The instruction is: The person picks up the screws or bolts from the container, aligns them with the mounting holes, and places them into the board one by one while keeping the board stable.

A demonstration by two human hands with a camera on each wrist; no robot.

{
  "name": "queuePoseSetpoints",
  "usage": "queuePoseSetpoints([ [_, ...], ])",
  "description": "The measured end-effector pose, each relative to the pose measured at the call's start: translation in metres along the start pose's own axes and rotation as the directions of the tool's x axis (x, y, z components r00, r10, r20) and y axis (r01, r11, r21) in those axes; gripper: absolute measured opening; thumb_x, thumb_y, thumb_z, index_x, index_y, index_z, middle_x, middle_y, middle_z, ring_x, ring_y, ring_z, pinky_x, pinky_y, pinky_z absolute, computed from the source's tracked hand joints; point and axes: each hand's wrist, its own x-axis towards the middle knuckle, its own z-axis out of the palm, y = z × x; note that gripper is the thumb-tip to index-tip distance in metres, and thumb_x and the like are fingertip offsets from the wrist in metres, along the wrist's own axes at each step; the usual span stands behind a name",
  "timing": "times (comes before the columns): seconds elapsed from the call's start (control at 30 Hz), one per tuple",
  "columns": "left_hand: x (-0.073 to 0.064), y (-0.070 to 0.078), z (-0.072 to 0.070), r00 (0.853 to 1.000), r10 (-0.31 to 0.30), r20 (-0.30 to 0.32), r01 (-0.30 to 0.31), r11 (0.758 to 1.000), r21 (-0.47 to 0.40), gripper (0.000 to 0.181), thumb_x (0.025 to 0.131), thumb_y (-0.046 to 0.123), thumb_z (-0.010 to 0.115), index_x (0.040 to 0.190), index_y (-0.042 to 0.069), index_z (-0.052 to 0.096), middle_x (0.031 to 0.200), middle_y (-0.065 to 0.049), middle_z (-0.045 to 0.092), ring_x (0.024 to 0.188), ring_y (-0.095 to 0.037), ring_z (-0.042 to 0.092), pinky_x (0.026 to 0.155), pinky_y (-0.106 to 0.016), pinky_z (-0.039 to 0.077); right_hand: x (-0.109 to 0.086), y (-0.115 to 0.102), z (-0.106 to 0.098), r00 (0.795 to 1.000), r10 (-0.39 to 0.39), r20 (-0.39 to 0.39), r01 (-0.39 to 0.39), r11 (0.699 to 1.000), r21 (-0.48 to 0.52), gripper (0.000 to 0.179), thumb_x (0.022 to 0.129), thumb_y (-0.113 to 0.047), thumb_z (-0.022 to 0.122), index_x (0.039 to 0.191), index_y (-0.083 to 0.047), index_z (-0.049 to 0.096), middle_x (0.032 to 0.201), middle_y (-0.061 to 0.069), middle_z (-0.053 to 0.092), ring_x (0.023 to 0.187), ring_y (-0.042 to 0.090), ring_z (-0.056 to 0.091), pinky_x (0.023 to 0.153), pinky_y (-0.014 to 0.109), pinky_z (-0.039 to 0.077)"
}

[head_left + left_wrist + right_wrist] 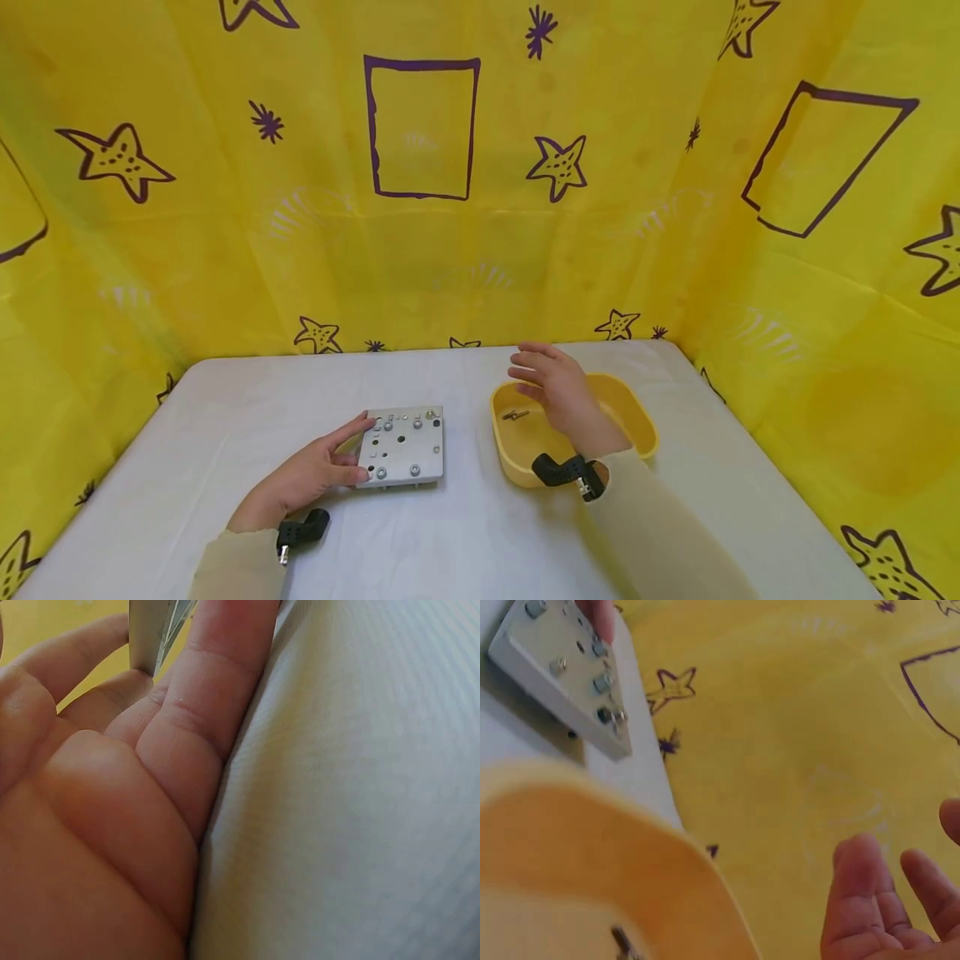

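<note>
A silver metal plate [408, 450] with several bolts and holes lies on the white table, its underside slightly raised. My left hand [311, 475] grips the plate's left edge, thumb near the front corner and index finger near the back corner. In the left wrist view, a plate corner [146, 637] shows between the fingers. Over the yellow bin [517, 468] hovers my right hand [566, 396], its fingers extended and holding nothing. Inside the bin are small bolts [515, 414], partly cut off in the right wrist view.
The white table [247, 417] is enclosed by a yellow curtain [420, 275] with star drawings at its back and sides. The bin stands to the right of the plate, with a strip of table between them.
</note>
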Motion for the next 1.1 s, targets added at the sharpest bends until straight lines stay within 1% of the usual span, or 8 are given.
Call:
queuePoseSetpoints([
  [0.17,0.000,-0.001,0.000,1.000,-0.001,0.009,0.001,1.000,0.002,0.090,0.080,0.017,0.084,0.156,0.019,0.036,0.166,-0.004,0.011,0.110,-0.024,0.061,0.095,-0.033,0.041,-0.006,0.006,-0.026,1.000,0.008,0.003,-0.008,0.990,-0.142,0.039,0.099,-0.014,0.062,0.136,-0.003,0.056,0.131,0.019,0.056,0.116,0.038,0.057,0.090,0.042,0.051],
  [0.3,0.000,-0.002,0.001,1.000,-0.009,0.007,0.009,1.000,0.003,0.090,0.081,0.019,0.083,0.157,0.021,0.035,0.166,-0.004,0.012,0.111,-0.024,0.061,0.098,-0.038,0.039,-0.006,0.020,-0.039,0.999,0.037,0.029,-0.025,0.943,-0.332,0.044,0.095,-0.012,0.068,0.137,-0.004,0.056,0.134,0.023,0.055,0.114,0.040,0.057,0.089,0.046,0.051],
  [0.53,0.000,-0.003,0.001,1.000,-0.016,0.004,0.016,1.000,-0.001,0.091,0.080,0.021,0.084,0.157,0.022,0.035,0.165,-0.009,0.015,0.110,-0.023,0.061,0.096,-0.036,0.040,-0.005,0.044,-0.047,0.980,0.124,0.154,0.022,0.706,-0.708,0.063,0.084,-0.020,0.082,0.140,-0.009,0.056,0.139,0.028,0.049,0.105,0.032,0.061,0.082,0.044,0.052],
  [0.63,0.001,-0.004,0.001,1.000,-0.014,0.009,0.014,1.000,0.007,0.091,0.080,0.022,0.084,0.157,0.022,0.035,0.166,-0.007,0.013,0.111,-0.023,0.061,0.096,-0.034,0.040,-0.004,0.050,-0.048,0.975,0.113,0.193,0.078,0.638,-0.766,0.067,0.080,-0.019,0.084,0.140,-0.009,0.056,0.137,0.029,0.050,0.102,0.031,0.061,0.080,0.044,0.052],
  [0.73,0.001,-0.004,0.001,1.000,-0.010,0.013,0.010,1.000,0.000,0.091,0.080,0.022,0.084,0.157,0.021,0.035,0.166,-0.005,0.012,0.113,-0.023,0.060,0.096,-0.034,0.040,-0.002,0.054,-0.048,0.970,0.073,0.233,0.150,0.575,-0.804,0.067,0.079,-0.017,0.085,0.139,-0.008,0.057,0.136,0.024,0.053,0.110,0.032,0.058,0.090,0.046,0.047],
  [0.87,0.001,-0.005,0.000,1.000,-0.002,0.013,0.002,1.000,0.001,0.090,0.081,0.021,0.083,0.157,0.021,0.035,0.166,-0.005,0.013,0.113,-0.024,0.060,0.097,-0.036,0.039,0.001,0.059,-0.046,0.954,0.045,0.296,0.246,0.445,-0.861,0.064,0.081,-0.020,0.082,0.139,-0.008,0.057,0.137,0.015,0.055,0.126,0.032,0.049,0.105,0.047,0.034],
  [0.97,0.001,-0.004,0.000,1.000,0.004,0.012,-0.004,1.000,0.009,0.090,0.081,0.021,0.083,0.157,0.021,0.035,0.166,-0.004,0.013,0.112,-0.023,0.060,0.097,-0.038,0.039,0.001,0.060,-0.045,0.949,0.054,0.312,0.272,0.361,-0.892,0.063,0.083,-0.023,0.079,0.141,-0.010,0.056,0.140,0.015,0.051,0.128,0.031,0.046,0.105,0.046,0.033],
  [1.1,0.001,-0.003,0.001,1.000,-0.002,0.003,0.002,1.000,0.010,0.091,0.080,0.020,0.083,0.157,0.021,0.035,0.166,-0.005,0.013,0.111,-0.023,0.060,0.096,-0.038,0.039,0.000,0.060,-0.042,0.949,0.058,0.309,0.279,0.299,-0.912,0.060,0.084,-0.023,0.078,0.139,-0.009,0.057,0.137,0.018,0.048,0.120,0.030,0.049,0.101,0.045,0.037],
])
